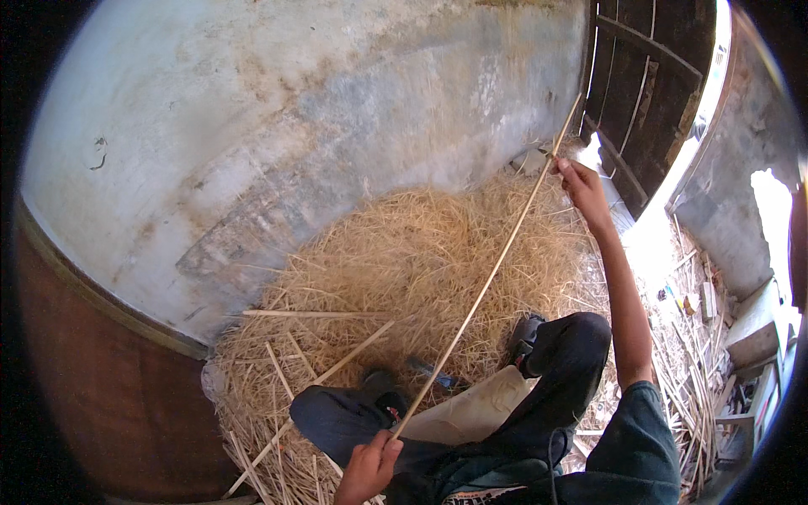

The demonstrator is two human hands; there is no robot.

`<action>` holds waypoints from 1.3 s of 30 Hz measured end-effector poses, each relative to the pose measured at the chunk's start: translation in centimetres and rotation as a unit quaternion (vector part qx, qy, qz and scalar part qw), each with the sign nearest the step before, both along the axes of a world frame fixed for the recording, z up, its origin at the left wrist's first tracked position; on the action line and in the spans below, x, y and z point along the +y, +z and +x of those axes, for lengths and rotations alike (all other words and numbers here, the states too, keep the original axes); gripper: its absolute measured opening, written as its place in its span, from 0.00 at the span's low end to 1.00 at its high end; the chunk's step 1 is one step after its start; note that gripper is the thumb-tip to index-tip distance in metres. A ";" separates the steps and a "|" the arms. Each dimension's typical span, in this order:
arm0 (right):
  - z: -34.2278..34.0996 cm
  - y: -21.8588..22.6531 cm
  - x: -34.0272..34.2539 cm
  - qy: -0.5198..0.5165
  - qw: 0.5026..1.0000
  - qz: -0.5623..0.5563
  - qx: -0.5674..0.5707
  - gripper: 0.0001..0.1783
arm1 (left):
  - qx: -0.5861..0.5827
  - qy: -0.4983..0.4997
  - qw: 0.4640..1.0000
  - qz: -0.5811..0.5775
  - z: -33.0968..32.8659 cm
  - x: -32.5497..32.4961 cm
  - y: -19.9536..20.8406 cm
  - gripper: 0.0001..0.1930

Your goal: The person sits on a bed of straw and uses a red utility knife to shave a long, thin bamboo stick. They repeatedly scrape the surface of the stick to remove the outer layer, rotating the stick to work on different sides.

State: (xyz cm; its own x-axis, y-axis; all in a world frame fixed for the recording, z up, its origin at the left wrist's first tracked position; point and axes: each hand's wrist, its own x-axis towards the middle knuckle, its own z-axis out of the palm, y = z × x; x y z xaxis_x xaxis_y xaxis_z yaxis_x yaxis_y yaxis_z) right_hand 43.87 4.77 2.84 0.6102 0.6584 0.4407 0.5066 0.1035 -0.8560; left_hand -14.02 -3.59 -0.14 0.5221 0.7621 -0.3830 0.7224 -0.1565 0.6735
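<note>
A long, thin bamboo strip [484,290] slants across the view, from near my lap up toward the wooden door. Its near end is pinched in the fingers of my left hand [370,467], low in front of me. With the arm stretched far out, my right hand [581,187] closes on the strip close to its far end. By those fingertips a small dark pointed piece [543,152] sticks out, perhaps a blade; the rest of it is hidden. A pale sheet [475,410] lies between my bent legs, below the strip.
Thin straw-like shavings [412,244] cover the floor, with loose bamboo strips [358,352] at left. A stained wall [337,109] rises ahead, a dark plank door [648,93] at far right. A bluish object [438,376] lies between my shoes. More strips [686,337] litter the right side.
</note>
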 end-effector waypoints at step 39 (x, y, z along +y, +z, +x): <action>-5.7 -1.3 -2.5 0.027 0.962 0.134 0.235 0.28 | -0.283 0.051 0.896 -0.338 1.3 5.9 -2.0 0.26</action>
